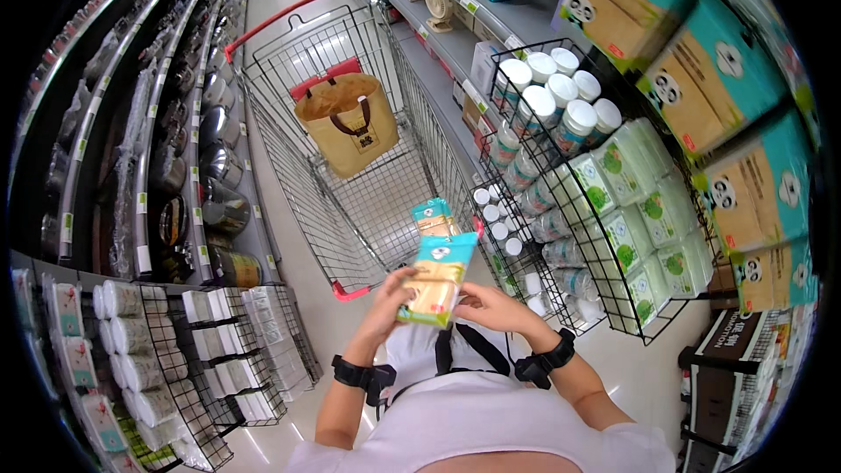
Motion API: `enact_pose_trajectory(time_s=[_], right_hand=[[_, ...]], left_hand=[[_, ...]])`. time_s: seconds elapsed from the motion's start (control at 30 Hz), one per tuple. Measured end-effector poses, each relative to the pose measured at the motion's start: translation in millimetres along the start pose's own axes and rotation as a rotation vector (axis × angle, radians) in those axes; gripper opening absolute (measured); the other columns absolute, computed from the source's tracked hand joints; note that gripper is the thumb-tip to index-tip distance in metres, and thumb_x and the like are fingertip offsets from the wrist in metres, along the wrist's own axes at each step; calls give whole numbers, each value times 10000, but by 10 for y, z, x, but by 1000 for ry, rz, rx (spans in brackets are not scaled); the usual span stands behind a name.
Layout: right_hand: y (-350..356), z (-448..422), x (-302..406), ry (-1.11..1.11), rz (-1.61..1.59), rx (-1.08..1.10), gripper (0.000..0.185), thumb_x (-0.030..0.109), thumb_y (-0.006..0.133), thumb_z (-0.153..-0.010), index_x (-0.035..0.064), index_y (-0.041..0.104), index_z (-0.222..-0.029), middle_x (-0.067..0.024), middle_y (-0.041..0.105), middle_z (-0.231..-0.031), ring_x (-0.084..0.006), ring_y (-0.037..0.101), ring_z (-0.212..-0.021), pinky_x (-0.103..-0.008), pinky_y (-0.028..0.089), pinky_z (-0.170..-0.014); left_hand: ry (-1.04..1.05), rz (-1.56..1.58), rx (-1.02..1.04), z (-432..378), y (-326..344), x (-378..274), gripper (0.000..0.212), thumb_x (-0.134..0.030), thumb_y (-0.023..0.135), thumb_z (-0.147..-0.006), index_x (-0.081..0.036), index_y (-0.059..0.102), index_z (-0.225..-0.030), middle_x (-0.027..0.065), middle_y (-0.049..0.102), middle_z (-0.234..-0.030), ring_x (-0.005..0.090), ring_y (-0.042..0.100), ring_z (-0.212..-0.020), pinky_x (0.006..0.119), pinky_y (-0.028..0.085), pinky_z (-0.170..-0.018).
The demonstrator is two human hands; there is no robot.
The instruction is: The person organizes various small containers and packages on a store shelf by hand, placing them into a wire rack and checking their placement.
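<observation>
My left hand (392, 299) grips the left side of a soft tissue pack (439, 276) in a teal and tan plastic wrapper, thumb across its front. At the pack's lower right edge, the fingers of my right hand (489, 307) pinch or touch it. Just beyond its top is a second pack with similar colours (432, 215), partly covered by the first; whether the two are joined I cannot tell. In front of me stands a wire shopping cart (289, 164), and a tan bag with dark handles (348, 138) hangs inside its far end.
Shelves of metal cookware (220, 164) line the left side. Wire baskets on the right hold white-lidded canisters (537, 105) and clear green-marked packs (617, 187). Larger teal and tan packs (709, 95) are stacked beyond. White paper rolls (135, 335) fill a rack at lower left.
</observation>
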State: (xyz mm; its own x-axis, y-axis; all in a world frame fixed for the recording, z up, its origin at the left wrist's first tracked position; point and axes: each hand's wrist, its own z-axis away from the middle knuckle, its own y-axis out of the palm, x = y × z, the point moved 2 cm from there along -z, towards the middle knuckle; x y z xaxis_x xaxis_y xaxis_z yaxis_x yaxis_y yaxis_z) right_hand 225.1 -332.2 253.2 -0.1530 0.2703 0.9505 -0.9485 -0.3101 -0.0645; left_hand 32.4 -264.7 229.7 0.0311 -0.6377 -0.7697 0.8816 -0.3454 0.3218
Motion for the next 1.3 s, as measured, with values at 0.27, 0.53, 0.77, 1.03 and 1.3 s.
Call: enact_pose_trajectory(time_s=[0.27, 0.53, 0.77, 1.03, 1.3], right_hand=[[-354, -971, -327, 109, -92, -116, 356, 163, 570, -818, 4, 496, -1128, -115, 595, -975, -169, 581, -875, -281, 454, -774], [-350, -2149, -1230, 354, 111, -44, 356, 192, 558, -794, -20, 535, -1079, -120, 605, -939, -200, 589, -867, -299, 453, -762], [-53, -3001, -1912, 496, 417, 494, 480, 290, 531, -778, -22, 502, -1141, -182, 579, -1069, -305, 564, -961, -346, 437, -840], [-135, -3664, -2738, 769, 1014, 316, 468, 235, 532, -751, 258, 468, -1214, -132, 93, -1438, -396, 57, -1311, -686, 169, -928], [-301, -3816, -3169, 647, 1141, 338, 372, 131, 534, -778, 233, 530, -1136, -61, 10, -1459, -356, 28, -1326, -700, 194, -908]], left_hand=[[321, -395, -272, -1556, -1211, 262, 307, -106, 462, -768, -49, 503, -1066, 71, 559, -846, 178, 540, -668, 286, 428, -559], [-102, -718, -140, -2455, -1784, 884, 317, -116, 589, -672, -67, 601, -985, 180, 610, -944, 317, 588, -899, 364, 461, -779], [-178, -860, -184, -2760, -2030, 1465, 294, -61, 577, -631, -99, 657, -910, 181, 625, -867, 338, 592, -845, 388, 472, -759], [-331, -802, -146, -3007, -2096, 1538, 264, -73, 605, -655, -85, 654, -913, 166, 625, -910, 315, 598, -847, 370, 477, -774], [-308, -610, -61, -2931, -2188, 1751, 223, -66, 664, -673, -35, 613, -888, 103, 611, -746, 178, 594, -662, 286, 471, -634]])
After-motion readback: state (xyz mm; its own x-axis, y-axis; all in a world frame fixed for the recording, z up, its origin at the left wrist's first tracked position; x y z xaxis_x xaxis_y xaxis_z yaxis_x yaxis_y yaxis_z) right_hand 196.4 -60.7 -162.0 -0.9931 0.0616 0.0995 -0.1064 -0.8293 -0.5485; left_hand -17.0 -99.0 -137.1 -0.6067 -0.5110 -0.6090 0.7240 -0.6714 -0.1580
